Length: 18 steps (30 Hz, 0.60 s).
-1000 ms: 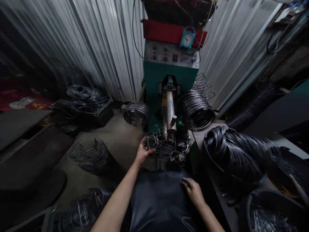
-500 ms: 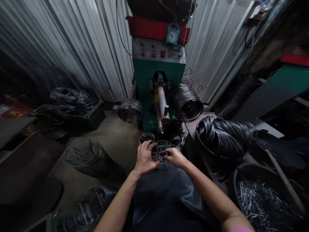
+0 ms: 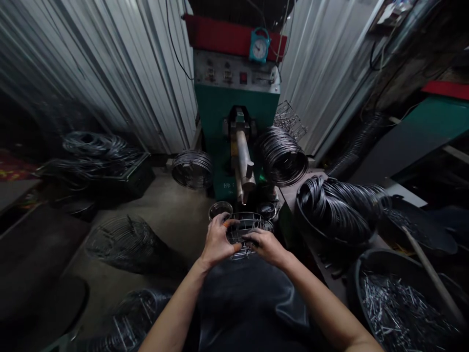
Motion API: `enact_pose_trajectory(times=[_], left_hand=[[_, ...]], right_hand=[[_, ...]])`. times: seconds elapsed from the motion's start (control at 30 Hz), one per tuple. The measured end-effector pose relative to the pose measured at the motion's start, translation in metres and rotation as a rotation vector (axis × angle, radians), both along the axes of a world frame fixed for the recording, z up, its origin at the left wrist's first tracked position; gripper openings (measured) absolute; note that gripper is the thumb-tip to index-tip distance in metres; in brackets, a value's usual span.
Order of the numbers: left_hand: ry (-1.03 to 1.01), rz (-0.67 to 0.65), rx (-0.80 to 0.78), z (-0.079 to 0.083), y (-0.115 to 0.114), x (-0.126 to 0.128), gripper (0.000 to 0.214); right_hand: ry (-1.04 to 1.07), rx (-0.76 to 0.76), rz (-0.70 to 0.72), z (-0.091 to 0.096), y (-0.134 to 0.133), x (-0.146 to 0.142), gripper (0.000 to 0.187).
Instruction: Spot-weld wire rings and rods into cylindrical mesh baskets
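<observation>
I hold a small round wire basket (image 3: 246,227) just above my dark apron (image 3: 249,303). My left hand (image 3: 217,242) grips its left rim, fingers curled over the wires. My right hand (image 3: 266,246) rests on its right side with fingers closed on the wire. Straight ahead stands a green machine (image 3: 236,107) with a metal arm (image 3: 244,164) pointing toward me, its tip just beyond the basket.
Coils of dark wire rings (image 3: 282,156) hang beside the machine; more rings (image 3: 339,208) fill a tub at right. A black tub of short metal pins (image 3: 399,305) sits lower right. Finished wire baskets (image 3: 128,242) lie on the floor left. Corrugated metal walls behind.
The basket came off the machine's arm toward my lap. My right hand rose from the apron and joined the left on the basket. The view swung right.
</observation>
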<state>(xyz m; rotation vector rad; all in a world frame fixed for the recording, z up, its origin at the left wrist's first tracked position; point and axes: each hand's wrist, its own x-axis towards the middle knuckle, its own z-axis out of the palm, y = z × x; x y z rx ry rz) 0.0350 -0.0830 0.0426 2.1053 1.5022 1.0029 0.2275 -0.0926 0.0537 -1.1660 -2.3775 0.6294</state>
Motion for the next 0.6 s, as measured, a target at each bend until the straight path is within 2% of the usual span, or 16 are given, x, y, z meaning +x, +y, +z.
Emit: enact_pose_trajectory(times=[0.33,0.47,0.6], left_hand=[[-0.026,-0.035,0.037,-0.014,0.023,-0.002,0.052],[-0.056,-0.046,0.088,-0.016,0.03,-0.002,0.064],[-0.049,-0.053,0.127,-0.016,0.04,-0.002,0.058]], right_hand=[[-0.027,0.049,0.022,-0.014,0.02,0.0,0.023],[-0.063,0.07,0.03,-0.014,0.028,0.0,0.027],[-0.073,0.1,0.027,-0.012,0.037,0.0,0.025]])
